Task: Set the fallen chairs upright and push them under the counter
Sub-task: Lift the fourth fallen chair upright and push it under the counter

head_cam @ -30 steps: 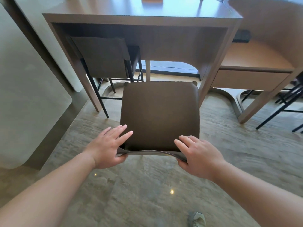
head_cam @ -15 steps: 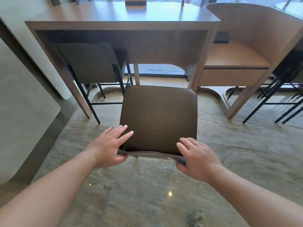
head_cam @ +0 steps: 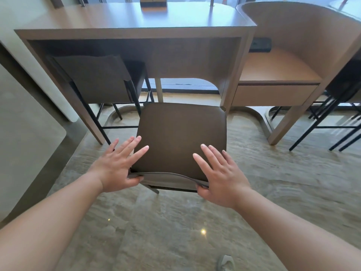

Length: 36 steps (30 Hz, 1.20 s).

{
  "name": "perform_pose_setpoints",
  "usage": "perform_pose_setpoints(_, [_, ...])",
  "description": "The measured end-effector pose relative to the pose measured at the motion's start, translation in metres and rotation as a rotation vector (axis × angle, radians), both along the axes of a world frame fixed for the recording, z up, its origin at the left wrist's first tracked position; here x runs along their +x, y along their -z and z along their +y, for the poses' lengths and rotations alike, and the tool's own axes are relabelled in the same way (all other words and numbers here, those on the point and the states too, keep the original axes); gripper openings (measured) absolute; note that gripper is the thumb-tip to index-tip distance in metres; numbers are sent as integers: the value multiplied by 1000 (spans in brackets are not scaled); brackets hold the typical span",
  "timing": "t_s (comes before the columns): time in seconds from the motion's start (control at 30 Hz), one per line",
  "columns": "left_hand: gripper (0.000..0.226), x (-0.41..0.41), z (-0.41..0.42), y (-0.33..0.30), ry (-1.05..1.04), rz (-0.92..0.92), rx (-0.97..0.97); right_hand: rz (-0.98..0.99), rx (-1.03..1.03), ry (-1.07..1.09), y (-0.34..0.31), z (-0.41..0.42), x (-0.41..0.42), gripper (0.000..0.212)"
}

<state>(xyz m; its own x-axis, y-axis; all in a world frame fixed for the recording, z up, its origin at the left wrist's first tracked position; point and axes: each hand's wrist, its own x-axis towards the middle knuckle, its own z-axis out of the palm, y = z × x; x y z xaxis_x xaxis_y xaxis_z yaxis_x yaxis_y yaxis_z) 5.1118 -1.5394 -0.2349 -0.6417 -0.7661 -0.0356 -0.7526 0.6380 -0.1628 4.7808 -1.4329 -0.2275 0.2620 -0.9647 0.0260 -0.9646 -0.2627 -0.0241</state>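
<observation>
A brown chair (head_cam: 181, 137) stands upright on the floor, just in front of the wooden counter (head_cam: 136, 32), its seat's far edge at the counter's opening. Along the near side runs the thin curved top of its backrest (head_cam: 168, 176). My left hand (head_cam: 117, 165) is at the backrest's left end and my right hand (head_cam: 220, 177) at its right end. Each hand has its fingers straight and spread above the seat, with the thumb against the near side of the backrest. A second brown chair (head_cam: 93, 79) is tucked under the counter's left half.
A curved wooden booth bench (head_cam: 277, 65) adjoins the counter on the right, with black chair legs (head_cam: 332, 122) beyond it. A pale wall panel (head_cam: 25, 133) lines the left. A sandal (head_cam: 225, 263) lies on the stone floor near me.
My right hand's fingers, curled over the backrest before, are straightened and spread. The left fingers have spread wider. The view has drawn back from the counter.
</observation>
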Motion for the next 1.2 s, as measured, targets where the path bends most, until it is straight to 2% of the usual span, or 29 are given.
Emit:
perform_pose_setpoints(0.5, [93, -85, -82, -40, -15, -86, 0, -107, 120, -3, -1, -92, -85, 86])
perform_pose_setpoints(0.7, [93, -124, -120, -54, 18, -73, 23, -102, 88, 35, -12, -115, -122, 81])
perform_pose_setpoints(0.93, [88, -127, -175, -55, 102, -51, 84, -63, 57, 54, -14, -148, -119, 78])
perform_pose_setpoints(1.2, [87, -107, -230, -43, 196, -18, 159, -29, 138, 155, -18, -176, -88, 79])
